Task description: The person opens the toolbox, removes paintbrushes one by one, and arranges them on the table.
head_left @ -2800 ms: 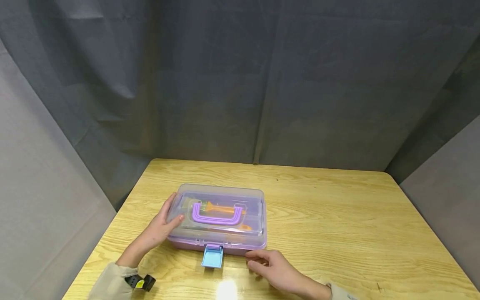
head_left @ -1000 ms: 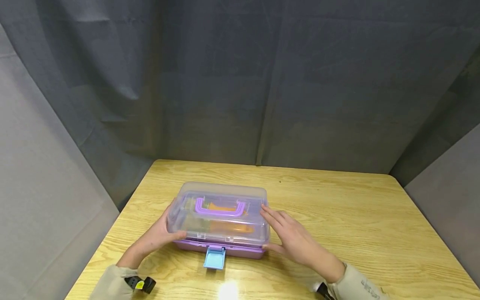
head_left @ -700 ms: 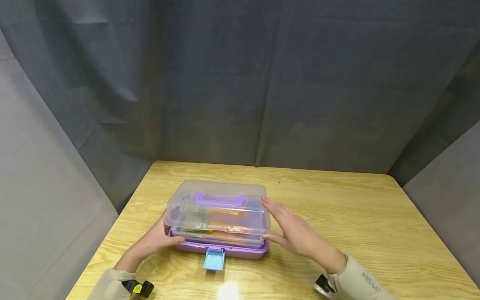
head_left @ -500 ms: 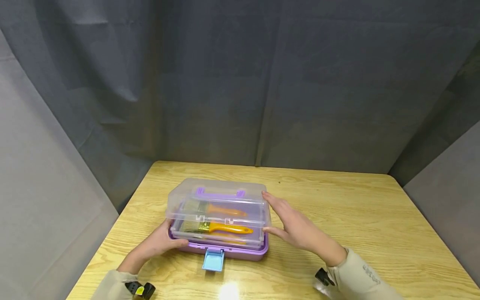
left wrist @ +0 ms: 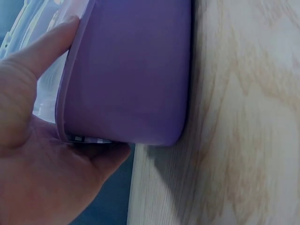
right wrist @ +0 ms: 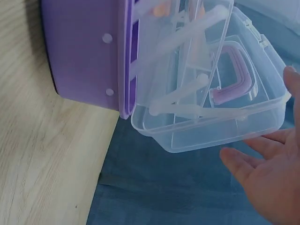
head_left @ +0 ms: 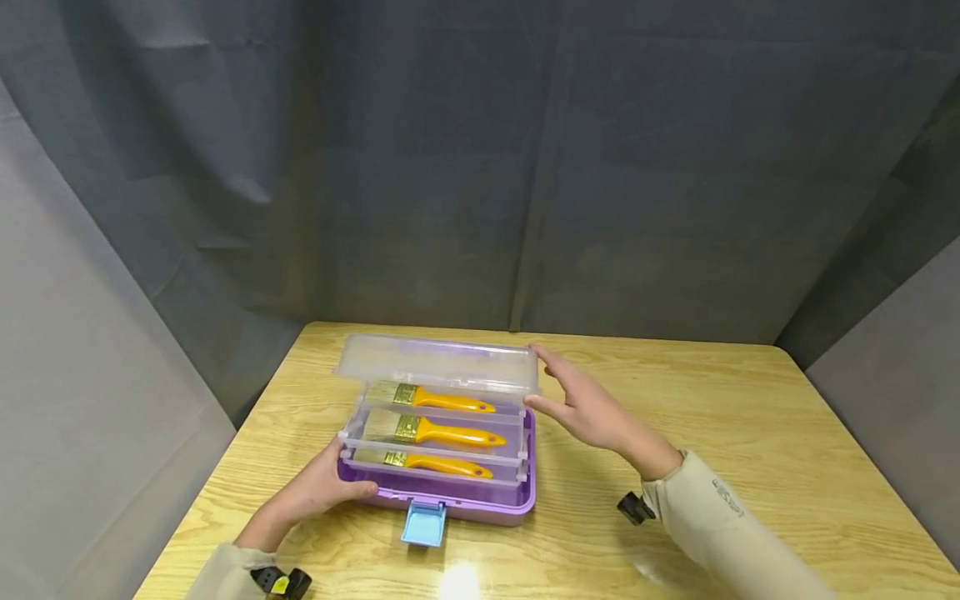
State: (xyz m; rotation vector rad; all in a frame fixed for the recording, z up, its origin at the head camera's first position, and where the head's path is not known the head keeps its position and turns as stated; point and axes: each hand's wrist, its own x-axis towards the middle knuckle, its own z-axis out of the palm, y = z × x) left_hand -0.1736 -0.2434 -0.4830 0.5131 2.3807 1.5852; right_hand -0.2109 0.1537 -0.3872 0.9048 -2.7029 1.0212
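So the purple box sat on the wooden table, its lid tipped up and back. Lots of tabletop stretched to the right of the box, a narrower stretch to its left. Behind the box, the lid's top showed just short of the table's back edge, with a dark curtain past that. A blue latch stuck out from the box's front.

Left hand gripped the box's front left corner, thumb over the rim. Right hand held the lid's right end between thumb and fingers, spread wide; couldn't tell how hard it pinched. Three brushes lay in clear trays stepped up inside the box, bristles toward the left hand.

Left wrist cam caught fingers tucked against the box's end, which the head view hid. Right wrist cam showed the lid's purple handle and clear link arms on the trays, neither of which I could make out from the head.
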